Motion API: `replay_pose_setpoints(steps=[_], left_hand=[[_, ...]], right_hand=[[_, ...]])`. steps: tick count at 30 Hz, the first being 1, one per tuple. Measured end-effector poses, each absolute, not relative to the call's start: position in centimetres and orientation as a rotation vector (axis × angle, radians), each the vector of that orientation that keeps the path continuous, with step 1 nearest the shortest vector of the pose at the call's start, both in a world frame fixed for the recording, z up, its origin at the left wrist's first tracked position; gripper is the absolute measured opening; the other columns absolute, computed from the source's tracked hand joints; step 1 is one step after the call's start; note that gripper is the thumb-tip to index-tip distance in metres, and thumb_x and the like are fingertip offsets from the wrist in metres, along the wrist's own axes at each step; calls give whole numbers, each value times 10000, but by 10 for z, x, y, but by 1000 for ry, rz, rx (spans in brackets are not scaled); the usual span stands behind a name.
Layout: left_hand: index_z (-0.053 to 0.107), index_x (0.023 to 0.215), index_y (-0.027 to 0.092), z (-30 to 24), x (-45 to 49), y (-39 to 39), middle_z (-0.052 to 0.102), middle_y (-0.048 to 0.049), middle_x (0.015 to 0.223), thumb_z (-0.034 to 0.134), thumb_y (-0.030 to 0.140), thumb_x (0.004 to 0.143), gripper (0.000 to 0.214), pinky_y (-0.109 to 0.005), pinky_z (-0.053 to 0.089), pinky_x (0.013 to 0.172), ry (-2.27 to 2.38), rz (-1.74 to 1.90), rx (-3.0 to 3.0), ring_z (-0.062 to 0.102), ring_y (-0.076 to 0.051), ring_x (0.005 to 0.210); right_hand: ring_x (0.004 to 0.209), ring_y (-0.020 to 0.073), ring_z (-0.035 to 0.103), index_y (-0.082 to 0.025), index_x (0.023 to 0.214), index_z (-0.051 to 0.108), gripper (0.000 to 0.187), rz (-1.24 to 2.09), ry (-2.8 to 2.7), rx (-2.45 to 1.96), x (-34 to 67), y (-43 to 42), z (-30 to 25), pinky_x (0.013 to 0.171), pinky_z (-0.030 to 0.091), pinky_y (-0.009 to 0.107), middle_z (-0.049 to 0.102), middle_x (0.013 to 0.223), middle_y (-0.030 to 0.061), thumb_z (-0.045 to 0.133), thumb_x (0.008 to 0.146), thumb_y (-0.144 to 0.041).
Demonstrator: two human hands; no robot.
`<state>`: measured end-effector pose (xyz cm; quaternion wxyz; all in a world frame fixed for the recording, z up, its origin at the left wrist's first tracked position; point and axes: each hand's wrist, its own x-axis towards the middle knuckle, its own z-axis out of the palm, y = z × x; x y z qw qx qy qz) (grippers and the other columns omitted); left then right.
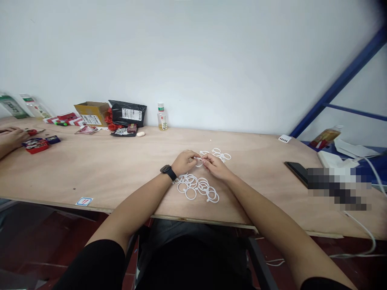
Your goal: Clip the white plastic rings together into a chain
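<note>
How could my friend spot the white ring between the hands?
Find the wooden table along the pale wall, then look near its middle. There the left hand, with a black watch at its wrist, nearly meets the right hand. The white ring is held between them, while other rings lie in a nearer pile and a farther pile.

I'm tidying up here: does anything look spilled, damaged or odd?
I see no spill or obvious damage; the white rings lie in loose heaps. Only the pixelated patch at the right looks odd: its coarse squares hide whatever is there.
</note>
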<state>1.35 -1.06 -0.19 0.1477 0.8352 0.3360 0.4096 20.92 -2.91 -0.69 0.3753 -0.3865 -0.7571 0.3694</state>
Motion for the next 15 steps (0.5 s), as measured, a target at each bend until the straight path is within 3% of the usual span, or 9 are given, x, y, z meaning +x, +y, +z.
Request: replay_pose_setpoints(steps=[5,15], left_hand=[[715,974,181,-3,13,-10,718,-44,935,532,99,771,286,-320,486,865,916,1168,2397,632,-162,872],[714,1037,172,-6,14,-11,734,-45,950,532,90,752,348,-300,523,842,978,1176,2307,661,-157,856]], right_hand=[[615,127,488,-197,883,528,232,761,-2039,-1047,211,-30,-5,613,389,250,535,674,-26,434,930,-403],[574,116,504,-210,896,478,248,856,-2013,-1047,212,-27,-12,588,421,244,563,695,-21,398,941,-440]])
